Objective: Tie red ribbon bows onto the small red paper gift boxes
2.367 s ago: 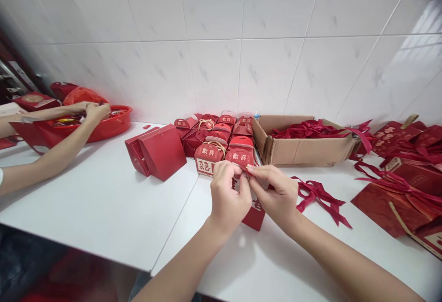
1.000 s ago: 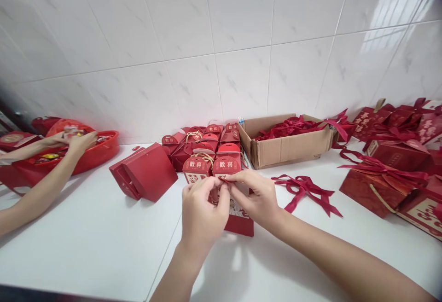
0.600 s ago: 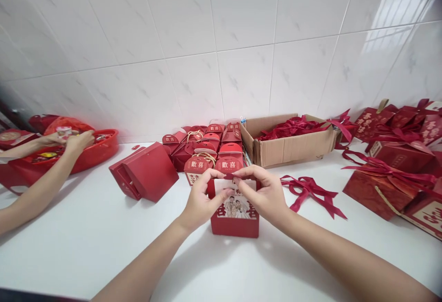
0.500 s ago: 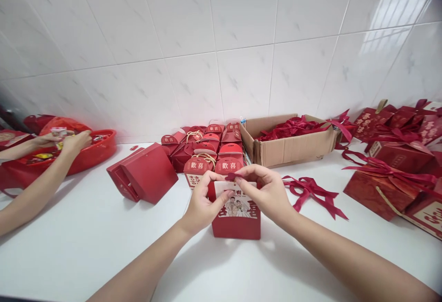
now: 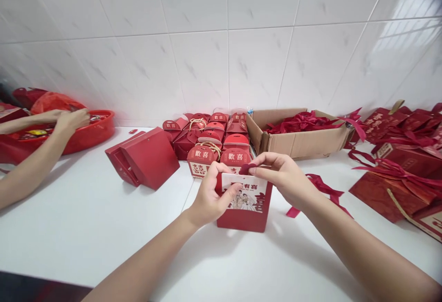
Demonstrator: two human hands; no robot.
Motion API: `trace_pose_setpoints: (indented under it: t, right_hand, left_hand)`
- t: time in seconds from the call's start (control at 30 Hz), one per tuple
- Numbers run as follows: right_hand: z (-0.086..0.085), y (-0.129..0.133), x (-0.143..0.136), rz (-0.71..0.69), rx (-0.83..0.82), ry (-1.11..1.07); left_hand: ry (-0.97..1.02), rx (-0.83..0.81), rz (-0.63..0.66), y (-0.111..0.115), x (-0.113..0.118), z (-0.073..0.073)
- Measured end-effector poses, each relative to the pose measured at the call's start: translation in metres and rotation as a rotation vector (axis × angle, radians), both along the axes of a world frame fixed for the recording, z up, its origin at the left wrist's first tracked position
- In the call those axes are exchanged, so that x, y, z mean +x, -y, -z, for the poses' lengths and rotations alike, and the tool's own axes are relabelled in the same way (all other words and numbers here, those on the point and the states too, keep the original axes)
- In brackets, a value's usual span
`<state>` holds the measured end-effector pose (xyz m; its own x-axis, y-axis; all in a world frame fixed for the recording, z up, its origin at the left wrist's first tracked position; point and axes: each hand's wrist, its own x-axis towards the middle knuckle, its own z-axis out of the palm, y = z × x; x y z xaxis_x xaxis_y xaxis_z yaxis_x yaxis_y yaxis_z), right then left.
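歡喜 rings out in pale characters again and again across the small red boxes (image 5: 236, 155), 囍 in red on the front left box (image 5: 198, 169); and on the held box (image 5: 243, 219), 有喜 above a big 喜, neighbouring characters partly behind the left hand (image 5: 212, 198)

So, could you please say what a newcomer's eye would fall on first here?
Probably the printed box in the centre: the left hand grips its side, the right hand pinches a dark red piece at its top. Next, the carton of ribbons behind it to the right, and the red tub at far left.
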<state>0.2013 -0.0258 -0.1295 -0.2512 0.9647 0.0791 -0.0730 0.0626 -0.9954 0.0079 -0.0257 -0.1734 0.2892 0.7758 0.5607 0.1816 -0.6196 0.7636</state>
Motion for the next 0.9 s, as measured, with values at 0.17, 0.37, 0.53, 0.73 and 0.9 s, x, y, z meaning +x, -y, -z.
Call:
trace_pose_setpoints:
  t: [0.17, 0.37, 0.53, 0.73, 0.9]
  right_hand:
    - [-0.0014, 0.0002, -0.0043, 0.019, -0.031, -0.029]
    - [-0.0017, -0.0009, -0.0058, 0.001, -0.047, 0.009]
    - [-0.0025, 0.0004, -0.0039, -0.008, -0.01, 0.091]
    - [-0.0045, 0.0025, -0.0038, 0.003, 0.048, 0.162]
    - [-0.0058, 0.0052, -0.0038, 0.039, 0.066, 0.21]
  left_hand:
    - [0.005, -0.026, 0.011, 0.0014, 0.0001, -0.0015]
    - [0.002, -0.025, -0.026, 0.0017, 0.0009, -0.0015]
    - [0.002, -0.026, -0.029, 0.0009, 0.0005, -0.0012]
    - [0.012, -0.051, -0.024, 0.0029, 0.0014, -0.0036]
    - [0.014, -0.073, -0.04, 0.0047, 0.0027, -0.0057]
